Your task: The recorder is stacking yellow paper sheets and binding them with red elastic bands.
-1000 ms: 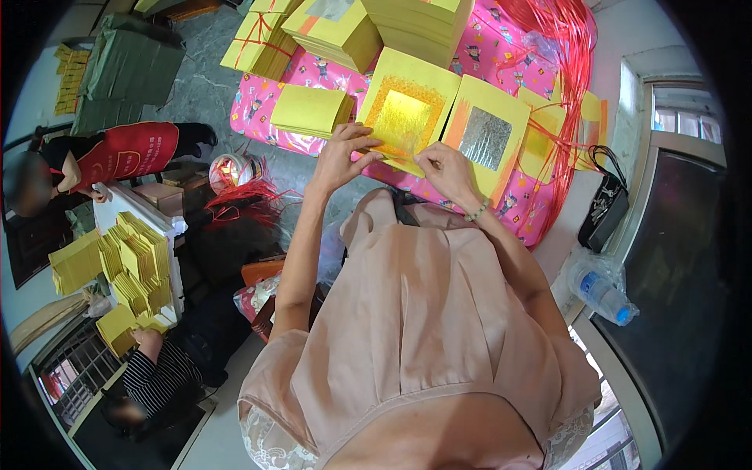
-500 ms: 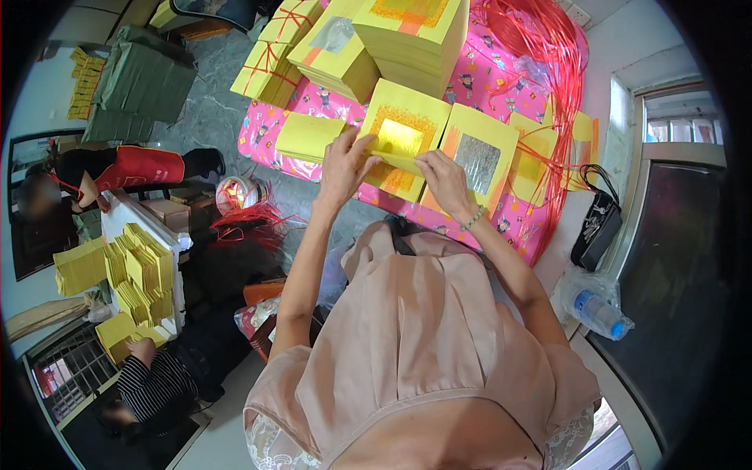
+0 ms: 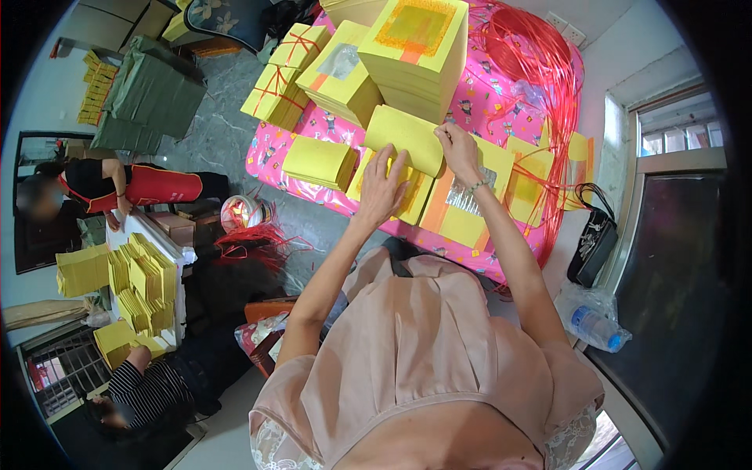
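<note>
A yellow paper sheet is bent over in a curve on a low stack of yellow joss paper at the pink table's near side. My left hand lies on the sheet's near part with its fingers spread. At the sheet's right end is my right hand, its fingers curled and pinched at the edge; the fingertips are partly hidden. Left of my left hand sits a pile of folded yellow paper. Under my right wrist, a stack with silver foil squares is partly covered.
Tall yellow paper stacks and red-tied bundles stand at the back of the pink-covered table. Red plastic strands hang along its right side. Two people work at a white table with yellow piles on the left.
The rolled edge of the sheet has been turned farther over, covering its gold square. My left hand has shifted right and flattened; my right hand has moved up and right.
</note>
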Demonstrator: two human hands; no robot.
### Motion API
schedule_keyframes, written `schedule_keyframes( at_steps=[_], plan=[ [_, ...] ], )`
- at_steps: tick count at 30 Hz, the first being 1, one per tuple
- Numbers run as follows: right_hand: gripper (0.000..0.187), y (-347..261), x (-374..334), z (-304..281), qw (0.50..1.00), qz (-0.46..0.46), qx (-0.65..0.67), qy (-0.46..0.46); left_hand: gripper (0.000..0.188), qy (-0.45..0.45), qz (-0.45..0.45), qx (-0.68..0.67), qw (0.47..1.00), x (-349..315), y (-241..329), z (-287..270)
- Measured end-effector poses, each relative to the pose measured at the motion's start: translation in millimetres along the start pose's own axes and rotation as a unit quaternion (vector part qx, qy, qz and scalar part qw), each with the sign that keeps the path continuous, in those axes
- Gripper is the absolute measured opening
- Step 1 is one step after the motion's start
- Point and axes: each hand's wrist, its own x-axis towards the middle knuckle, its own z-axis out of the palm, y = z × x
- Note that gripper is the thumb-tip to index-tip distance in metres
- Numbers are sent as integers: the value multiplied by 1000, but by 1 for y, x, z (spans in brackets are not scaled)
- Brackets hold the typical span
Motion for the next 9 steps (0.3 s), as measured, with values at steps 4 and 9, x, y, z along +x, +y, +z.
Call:
schedule_keyframes(
  at_steps=[4,9],
  plan=[
    [18,6,10,6,999,-9,-34,3,67,-30,-3,20,999,6,-5,8],
    [18,3,18,9,993,-8,-120,-7,70,-61,-8,12,998,7,-16,19]
  ],
)
